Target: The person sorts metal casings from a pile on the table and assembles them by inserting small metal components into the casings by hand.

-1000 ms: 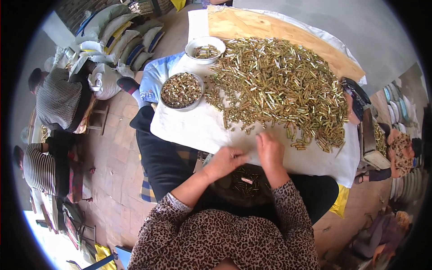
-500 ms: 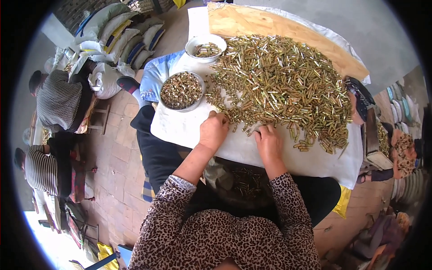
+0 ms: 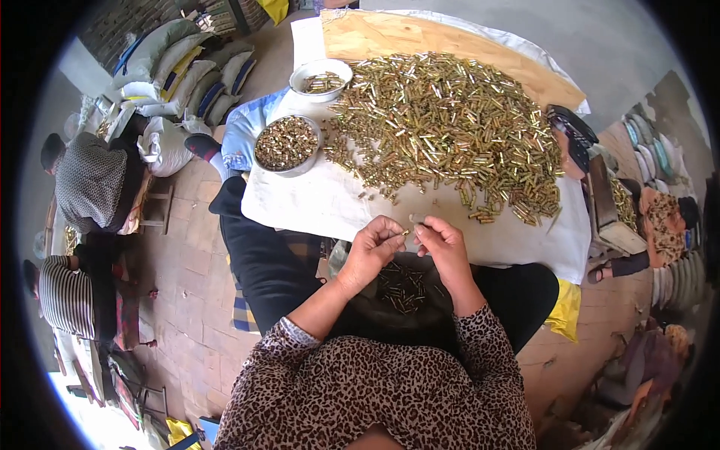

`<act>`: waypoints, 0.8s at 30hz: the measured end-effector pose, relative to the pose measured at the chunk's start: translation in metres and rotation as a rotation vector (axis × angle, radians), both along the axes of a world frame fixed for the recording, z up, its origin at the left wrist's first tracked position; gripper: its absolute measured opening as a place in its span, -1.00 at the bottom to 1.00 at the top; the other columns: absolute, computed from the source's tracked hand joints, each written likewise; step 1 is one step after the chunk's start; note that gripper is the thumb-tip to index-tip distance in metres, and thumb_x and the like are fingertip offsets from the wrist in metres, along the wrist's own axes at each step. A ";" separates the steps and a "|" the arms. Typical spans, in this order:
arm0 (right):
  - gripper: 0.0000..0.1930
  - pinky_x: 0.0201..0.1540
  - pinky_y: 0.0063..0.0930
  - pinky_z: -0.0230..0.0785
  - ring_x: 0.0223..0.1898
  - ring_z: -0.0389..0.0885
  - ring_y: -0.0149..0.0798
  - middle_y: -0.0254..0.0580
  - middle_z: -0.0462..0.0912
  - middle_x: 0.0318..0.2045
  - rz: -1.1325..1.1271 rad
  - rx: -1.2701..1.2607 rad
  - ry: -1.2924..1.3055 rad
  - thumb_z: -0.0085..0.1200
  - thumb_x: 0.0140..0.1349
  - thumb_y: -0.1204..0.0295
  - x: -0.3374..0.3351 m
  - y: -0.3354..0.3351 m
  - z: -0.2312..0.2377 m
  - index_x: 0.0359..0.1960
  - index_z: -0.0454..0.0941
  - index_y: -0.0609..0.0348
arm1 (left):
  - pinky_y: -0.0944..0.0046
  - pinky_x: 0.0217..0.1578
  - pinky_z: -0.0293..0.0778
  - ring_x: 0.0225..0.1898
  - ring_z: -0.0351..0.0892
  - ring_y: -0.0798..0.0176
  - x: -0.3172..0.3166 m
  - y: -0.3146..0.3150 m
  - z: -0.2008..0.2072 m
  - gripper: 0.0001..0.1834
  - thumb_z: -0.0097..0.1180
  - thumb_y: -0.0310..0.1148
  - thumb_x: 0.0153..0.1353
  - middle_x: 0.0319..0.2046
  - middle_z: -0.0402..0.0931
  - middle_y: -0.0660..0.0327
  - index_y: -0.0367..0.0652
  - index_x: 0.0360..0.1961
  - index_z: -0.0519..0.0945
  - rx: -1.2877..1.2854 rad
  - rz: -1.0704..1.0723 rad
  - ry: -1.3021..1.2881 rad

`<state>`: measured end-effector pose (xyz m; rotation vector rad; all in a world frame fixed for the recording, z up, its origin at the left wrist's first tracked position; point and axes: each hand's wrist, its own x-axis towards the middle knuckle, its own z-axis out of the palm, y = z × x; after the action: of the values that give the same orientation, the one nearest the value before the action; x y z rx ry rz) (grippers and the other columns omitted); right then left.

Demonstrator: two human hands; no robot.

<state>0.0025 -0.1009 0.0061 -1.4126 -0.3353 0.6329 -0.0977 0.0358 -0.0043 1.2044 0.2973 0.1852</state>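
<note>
My left hand [image 3: 375, 247] is closed in a pinch on a small gold-coloured metal piece [image 3: 406, 232], held over my lap at the table's near edge. Close beside it, my right hand [image 3: 444, 246] has its thumb and fingers bent together; a pale bit shows at its fingertips, too small to name. Beyond both hands spreads a large heap of small gold-coloured metal tubes [image 3: 450, 112], with shorter pieces along its near left side. Below the hands, a dark container [image 3: 390, 311] in my lap has several thin metal pieces in it.
Left of the heap stand a metal bowl [image 3: 319, 154] full of small pieces and a white bowl [image 3: 295, 81] with tubes. A wooden board [image 3: 420, 36] backs the heap on the white cloth [image 3: 277, 202]. Co-workers sit left and right; stacked sacks [image 3: 169, 56] stand far left.
Both hands have lifted from the near edge of the heap, drawn back towards me and come together. A small gold-coloured piece now shows in my left fingers. The view has shifted slightly.
</note>
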 end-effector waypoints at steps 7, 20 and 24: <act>-0.85 -0.56 -0.69 0.25 -0.57 0.42 -0.58 -0.42 0.52 -0.57 0.017 -0.030 0.014 0.11 0.28 0.42 -0.009 -0.015 0.009 -0.41 0.56 0.22 | 0.58 -0.59 0.18 -0.60 0.26 0.61 -0.006 -0.017 0.003 -0.94 0.05 -0.49 0.31 -0.49 0.51 0.34 -0.19 -0.21 0.48 0.083 0.008 -0.018; -0.78 -0.56 -0.58 0.21 -0.62 0.33 -0.53 -0.33 0.45 -0.67 -0.029 -0.182 -0.385 0.21 0.17 0.46 -0.004 -0.016 -0.002 -0.53 0.48 0.33 | 0.56 -0.67 0.11 -0.67 0.23 0.59 -0.004 -0.013 -0.004 -0.94 0.07 -0.47 0.31 -0.53 0.55 0.28 -0.23 -0.25 0.53 0.011 -0.021 0.040; -0.79 -0.57 -0.63 0.19 -0.62 0.34 -0.58 -0.39 0.40 -0.67 0.000 -0.208 -0.527 0.20 0.18 0.50 0.000 -0.017 -0.006 -0.53 0.46 0.33 | 0.55 -0.70 0.06 -0.70 0.21 0.58 -0.002 -0.010 -0.002 -0.93 0.08 -0.47 0.30 -0.53 0.56 0.24 -0.24 -0.25 0.54 -0.122 -0.064 0.098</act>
<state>0.0028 -0.1176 0.0000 -1.7733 -0.6990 0.2901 -0.1001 0.0258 -0.0060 1.1023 0.3502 0.0517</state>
